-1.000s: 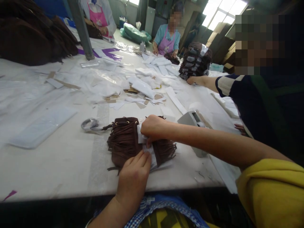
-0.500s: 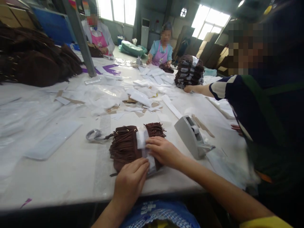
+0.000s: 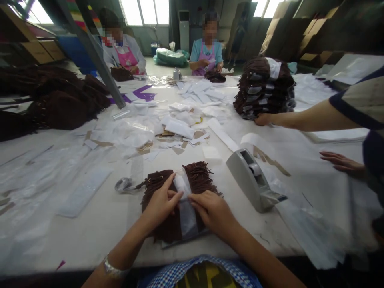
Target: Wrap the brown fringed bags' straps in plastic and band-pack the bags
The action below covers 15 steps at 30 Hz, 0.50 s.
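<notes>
One brown fringed bag (image 3: 169, 226), on the table (image 3: 99, 244), white wrap (image 3: 187, 219) across its middle. Left hand (image 3: 159, 205), fingers spread, higher along the wrap than before; right hand (image 3: 215, 210), fingers together at its edge, grip unclear.

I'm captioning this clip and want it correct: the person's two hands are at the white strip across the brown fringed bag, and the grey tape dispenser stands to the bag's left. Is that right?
Not quite: the tape dispenser stands to the bag's right, as the head view shows. The left hand and right hand are indeed at the white strip across the bag.
</notes>
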### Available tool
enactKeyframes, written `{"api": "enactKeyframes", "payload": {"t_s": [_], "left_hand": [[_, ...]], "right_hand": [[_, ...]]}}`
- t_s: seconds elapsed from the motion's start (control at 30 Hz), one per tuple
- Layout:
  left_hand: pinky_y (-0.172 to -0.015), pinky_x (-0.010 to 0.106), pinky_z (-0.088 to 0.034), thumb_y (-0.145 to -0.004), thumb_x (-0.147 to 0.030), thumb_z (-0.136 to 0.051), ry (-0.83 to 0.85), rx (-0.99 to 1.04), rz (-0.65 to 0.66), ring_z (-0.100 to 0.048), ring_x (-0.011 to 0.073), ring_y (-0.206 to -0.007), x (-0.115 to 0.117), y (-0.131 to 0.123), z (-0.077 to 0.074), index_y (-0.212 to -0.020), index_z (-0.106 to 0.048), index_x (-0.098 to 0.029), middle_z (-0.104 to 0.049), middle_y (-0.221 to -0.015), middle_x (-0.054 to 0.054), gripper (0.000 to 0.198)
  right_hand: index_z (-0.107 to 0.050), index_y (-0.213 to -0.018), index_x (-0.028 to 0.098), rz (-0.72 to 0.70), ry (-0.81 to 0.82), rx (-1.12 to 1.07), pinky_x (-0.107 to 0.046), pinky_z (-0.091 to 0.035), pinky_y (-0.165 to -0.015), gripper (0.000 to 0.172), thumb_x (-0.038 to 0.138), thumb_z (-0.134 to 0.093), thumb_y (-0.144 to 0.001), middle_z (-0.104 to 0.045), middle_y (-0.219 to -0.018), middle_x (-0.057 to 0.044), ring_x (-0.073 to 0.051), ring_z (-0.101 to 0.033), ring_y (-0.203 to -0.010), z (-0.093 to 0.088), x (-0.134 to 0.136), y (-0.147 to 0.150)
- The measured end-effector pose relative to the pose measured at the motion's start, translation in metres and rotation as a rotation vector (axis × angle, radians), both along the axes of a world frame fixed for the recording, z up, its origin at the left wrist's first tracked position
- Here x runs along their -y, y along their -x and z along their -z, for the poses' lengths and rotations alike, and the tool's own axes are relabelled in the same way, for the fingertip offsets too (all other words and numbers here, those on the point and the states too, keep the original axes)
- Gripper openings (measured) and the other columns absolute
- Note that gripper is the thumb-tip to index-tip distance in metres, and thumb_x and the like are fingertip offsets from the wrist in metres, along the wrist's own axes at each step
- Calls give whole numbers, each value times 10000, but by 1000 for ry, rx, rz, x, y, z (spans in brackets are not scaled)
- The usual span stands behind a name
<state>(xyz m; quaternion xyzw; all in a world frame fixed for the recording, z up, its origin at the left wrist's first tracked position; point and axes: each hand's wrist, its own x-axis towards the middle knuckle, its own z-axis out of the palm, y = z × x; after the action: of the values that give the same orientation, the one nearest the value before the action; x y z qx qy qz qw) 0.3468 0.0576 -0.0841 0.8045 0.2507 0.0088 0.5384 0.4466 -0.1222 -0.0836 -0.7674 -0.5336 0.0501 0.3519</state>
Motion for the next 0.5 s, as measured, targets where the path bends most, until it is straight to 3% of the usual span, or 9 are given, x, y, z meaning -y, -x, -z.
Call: {"api": "enactKeyframes", "payload": {"t_s": [0.1, 0.13, 0.2, 0.27, 0.33, 0.43, 0.5], "left_hand": [[-396, 212, -405, -918, -416, -515, 84, -63, 71, -535, 136, -363, -1, -1, 3, -1565, -107, -194, -681, -593, -51, 797], [-411, 216, -413, -927, -400, -507, 30, -88, 86, -547, 141, -372, -3, 0, 1, -1566, -108, -200, -685, -592, -49, 779], [-484, 234, -457, -931, -362, -522, -237, -135, 81, -616, 164, -445, -6, 3, -5, -1545, -241, -235, -698, -609, -33, 687], [-602, 265, -512, -930, -340, -546, -582, -112, 23, -703, 199, -630, -7, 3, -12, -1447, -454, -271, -743, -734, 13, 530], [-752, 307, -550, -949, -333, -525, -804, 18, -6, -721, 225, -875, -5, 1, -16, -1321, -590, -268, -758, -976, 61, 383], [-1007, 379, -499, -966, -319, -497, -904, 243, 135, -616, 238, -1180, 5, -3, -6, -1218, -645, -212, -662, -1276, 95, 312], [-1088, 442, -443, -949, -322, -526, -961, 281, 248, -510, 274, -1317, 13, -3, 8, -1260, -615, -175, -576, -1397, 123, 355]], "right_hand": [[-656, -1172, 211, -6, -84, 34, -375, -512, -854, 258, 152, -534, -953, -728, -1076, -54, -211, -626, -949, 3, 4, -8], [-662, -1160, 207, -11, -110, 52, -379, -509, -874, 256, 139, -533, -949, -723, -1094, -56, -210, -622, -967, 4, 4, -10], [-670, -1139, 200, -31, -154, 87, -384, -497, -929, 260, 110, -536, -936, -714, -1131, -58, -207, -613, -1017, 6, 4, -15], [-666, -1152, 191, -19, -175, 127, -396, -473, -991, 291, 78, -518, -928, -697, -1181, -66, -210, -594, -1088, 7, -1, -22], [-650, -1194, 183, 9, -150, 180, -422, -432, -1055, 333, 62, -484, -932, -663, -1261, -76, -224, -554, -1179, 7, -12, -31], [-641, -1218, 194, -11, -19, 268, -470, -365, -1113, 312, 125, -490, -953, -597, -1368, -77, -262, -467, -1308, 6, -37, -49], [-651, -1190, 213, -43, 87, 298, -493, -343, -1119, 257, 248, -544, -959, -596, -1368, -76, -285, -439, -1341, 6, -49, -64]]}}
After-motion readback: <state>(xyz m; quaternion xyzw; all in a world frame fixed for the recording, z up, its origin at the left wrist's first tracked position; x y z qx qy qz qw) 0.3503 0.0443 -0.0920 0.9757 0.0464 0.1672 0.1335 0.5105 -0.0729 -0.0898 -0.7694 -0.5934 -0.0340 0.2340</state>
